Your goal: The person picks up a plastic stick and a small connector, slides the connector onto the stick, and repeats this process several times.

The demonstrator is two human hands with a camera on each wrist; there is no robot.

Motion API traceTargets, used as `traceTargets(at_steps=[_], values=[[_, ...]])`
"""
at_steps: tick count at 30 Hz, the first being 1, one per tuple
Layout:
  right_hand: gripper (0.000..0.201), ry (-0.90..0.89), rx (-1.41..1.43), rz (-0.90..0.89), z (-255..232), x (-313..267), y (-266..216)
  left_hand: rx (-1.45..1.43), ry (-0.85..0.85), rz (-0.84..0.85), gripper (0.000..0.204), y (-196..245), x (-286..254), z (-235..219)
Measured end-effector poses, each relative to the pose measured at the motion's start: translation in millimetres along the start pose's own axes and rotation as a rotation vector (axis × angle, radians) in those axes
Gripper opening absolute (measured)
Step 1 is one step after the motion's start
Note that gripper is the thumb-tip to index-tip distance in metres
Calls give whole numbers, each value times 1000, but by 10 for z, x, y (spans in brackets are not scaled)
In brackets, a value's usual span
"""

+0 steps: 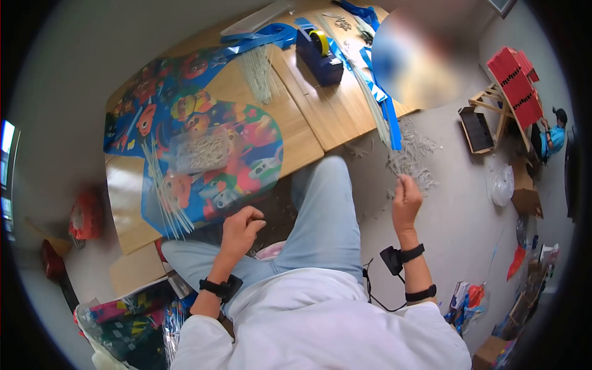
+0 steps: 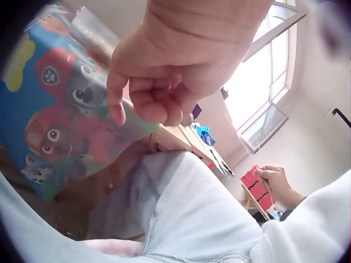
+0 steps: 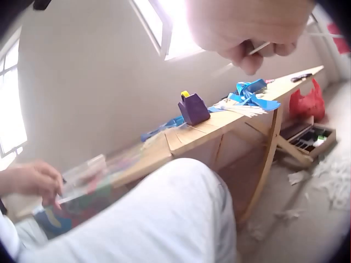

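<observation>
My right hand (image 1: 407, 205) is raised beyond the table's edge, over the floor. In the right wrist view its fingertips pinch a thin pale strip (image 3: 259, 48), most of it hidden by the hand. Loosely curled, my left hand (image 1: 240, 233) hovers above my lap beside the cartoon-printed sheet (image 1: 253, 139), with nothing visible in its fingers. On that sheet lie a clear plastic container (image 1: 206, 151) of small pale pieces and a bundle of long thin pale strips (image 1: 163, 197). More such strips (image 1: 258, 74) are on the bare wood.
A dark tape dispenser (image 1: 319, 58) with yellow tape stands on the wooden table (image 1: 296, 117). Blue ribbon (image 1: 268, 36) lies behind it. Pale scraps (image 1: 414, 154) litter the floor near my right hand. Farther right are a black box (image 1: 476, 131) and a red board (image 1: 515, 83).
</observation>
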State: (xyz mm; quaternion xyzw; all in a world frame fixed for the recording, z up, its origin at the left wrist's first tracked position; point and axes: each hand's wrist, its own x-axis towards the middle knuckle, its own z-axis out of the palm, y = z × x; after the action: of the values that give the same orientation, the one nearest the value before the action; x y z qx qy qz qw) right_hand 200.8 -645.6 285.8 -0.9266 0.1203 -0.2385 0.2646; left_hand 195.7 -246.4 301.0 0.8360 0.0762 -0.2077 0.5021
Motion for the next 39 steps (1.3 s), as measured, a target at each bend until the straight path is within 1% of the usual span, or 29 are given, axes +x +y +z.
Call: traceTargets(at_steps=[1, 2, 3, 4, 5, 6, 8, 10, 11, 14, 15, 17, 18, 20, 21, 22, 24, 25, 26, 28, 30, 33, 34, 36, 37, 39], values=[[7, -169, -42, 40, 154, -135, 295, -78, -8, 82, 18, -37, -6, 19], [6, -342, -84, 74, 266, -257, 446, -155, -7, 161, 18, -55, 20, 35], [7, -111, -115, -70, 277, -316, 375, -233, 0, 240, 18, -57, 70, 18], [6, -106, -18, -23, 217, -239, 231, -316, -34, 178, 10, 28, 79, -49], [6, -117, 71, 42, 77, -181, 7, -431, -52, 225, 5, -66, 158, -112], [6, -112, 167, 114, 11, -113, -186, -535, 13, 173, 10, 47, 166, -160], [7, -154, 278, 82, -18, -50, -420, -765, 52, 132, 19, 101, 245, -230], [7, -192, 350, 36, -4, -37, -649, -961, -62, 205, 23, 101, 311, -255], [6, -248, 346, -12, -18, -27, -751, -1056, -122, 245, 26, 90, 317, -266], [4, -441, 475, -151, -59, -57, -1208, -1187, -97, 223, 30, 132, 264, -280], [5, -553, 511, -151, -53, -87, -1282, -1174, -12, 199, 30, 183, 251, -282], [5, -663, 523, -277, -36, -153, -1404, -1145, 156, 154, 31, 293, 244, -326], [6, -717, 528, -342, -28, -184, -1438, -1173, 148, 198, 30, 284, 235, -397], [5, -783, 462, -354, -23, -237, -1351, -1227, 131, 286, 30, 223, 210, -560], [5, -807, 436, -353, -22, -257, -1294, -1207, 168, 343, 27, 165, 225, -600], [6, -830, 411, -352, -3, -276, -1267, -1199, 176, 347, 25, 87, 241, -609], [6, -820, 423, -327, 44, -296, -1287, -1186, 188, 353, 22, -34, 273, -589], [7, -813, 428, -313, 57, -297, -1322, -1218, 195, 286, 19, 32, 257, -506], [7, -841, 459, -238, 67, -280, -1415, -1216, 133, 276, 18, 80, 241, -413], [8, -894, 518, -81, 101, -251, -1753, -1226, 19, 258, 18, 158, 207, -203], [7, -887, 614, -29, 242, -276, -1963, -1249, -82, 250, 19, 231, 203, -77], [6, -905, 712, 37, 405, -276, -2023, -1242, -98, 227, 18, 252, 211, -184], [5, -918, 735, 58, 447, -263, -2026, -1125, -18, 244, 17, 231, 234, -236], [3, -876, 674, 6, 466, -229, -2012, -885, 134, 271, 15, 153, 308, -428], [3, -855, 645, -18, 476, -212, -1993, -715, 269, 256, 15, 112, 377, -593], [3, -794, 633, 8, 520, -188, -1916, -340, 531, 342, 13, -37, 620, -882]])
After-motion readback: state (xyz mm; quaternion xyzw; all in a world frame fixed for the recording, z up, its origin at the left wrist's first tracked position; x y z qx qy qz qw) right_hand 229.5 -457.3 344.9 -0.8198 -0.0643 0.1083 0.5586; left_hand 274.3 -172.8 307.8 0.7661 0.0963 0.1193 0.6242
